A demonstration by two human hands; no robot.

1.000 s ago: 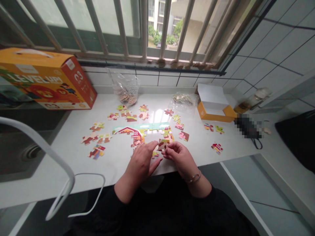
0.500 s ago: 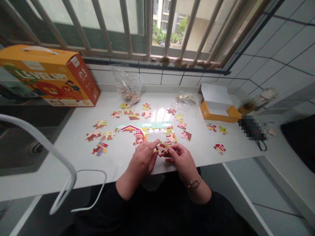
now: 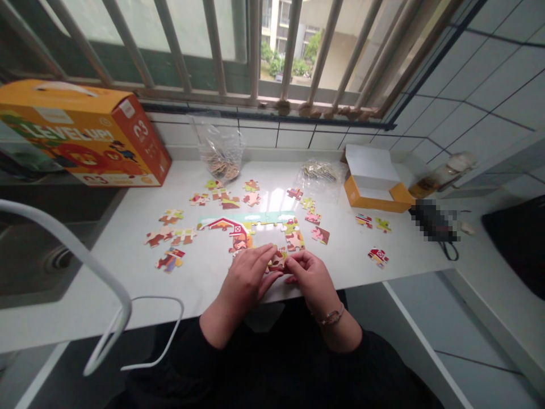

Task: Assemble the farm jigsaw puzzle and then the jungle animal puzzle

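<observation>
White counter [image 3: 128, 272] under a barred window is carrying scattered pieces. Near its front edge, the left hand [image 3: 244, 278] and right hand [image 3: 309, 275] are together pinching one piece [image 3: 279, 259], lining it up against the joined section [image 3: 249, 227] just beyond.

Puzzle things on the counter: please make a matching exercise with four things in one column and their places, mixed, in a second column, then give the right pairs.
Things:
1. big orange box
2. small open box
3. clear bag of pieces
4. puzzle piece

Places:
A. between the left hand and the right hand
B. far left, below the window
C. right side of the counter
D. against the back tiles, between the two boxes

Pairs: 1-B, 2-C, 3-D, 4-A
</observation>
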